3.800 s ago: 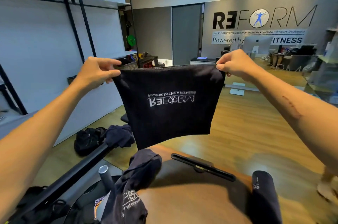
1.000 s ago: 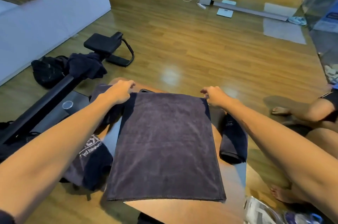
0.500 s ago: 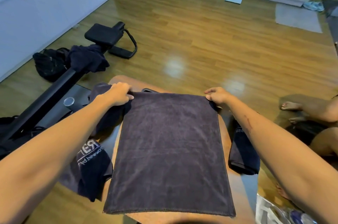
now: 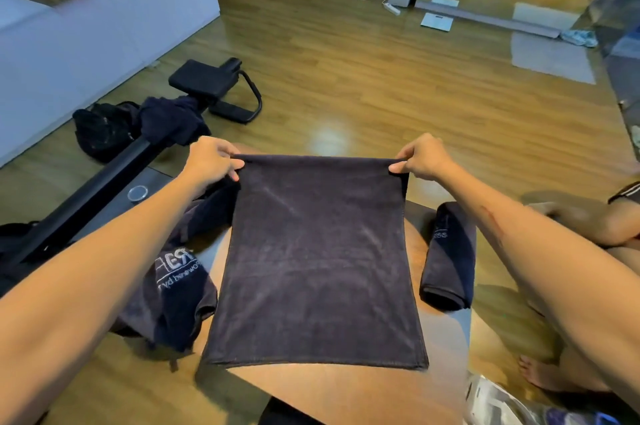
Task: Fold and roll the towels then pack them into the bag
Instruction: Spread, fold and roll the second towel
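Both hands have lifted the towel (image 4: 318,258) edge; my left hand (image 4: 211,161) and right hand (image 4: 424,157) pinch its corners, a rolled towel (image 4: 448,254) just beside.

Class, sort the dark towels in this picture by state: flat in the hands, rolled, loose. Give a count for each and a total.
Flat towel, held by left hand and right hand: 1
Rolled towel: 1
Loose towels, one beside the flat one, one on the black bar: 2
Total: 4

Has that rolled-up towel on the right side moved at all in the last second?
No. The rolled towel lies at the same spot on the wooden table, just right of the flat towel; only the camera shifted.
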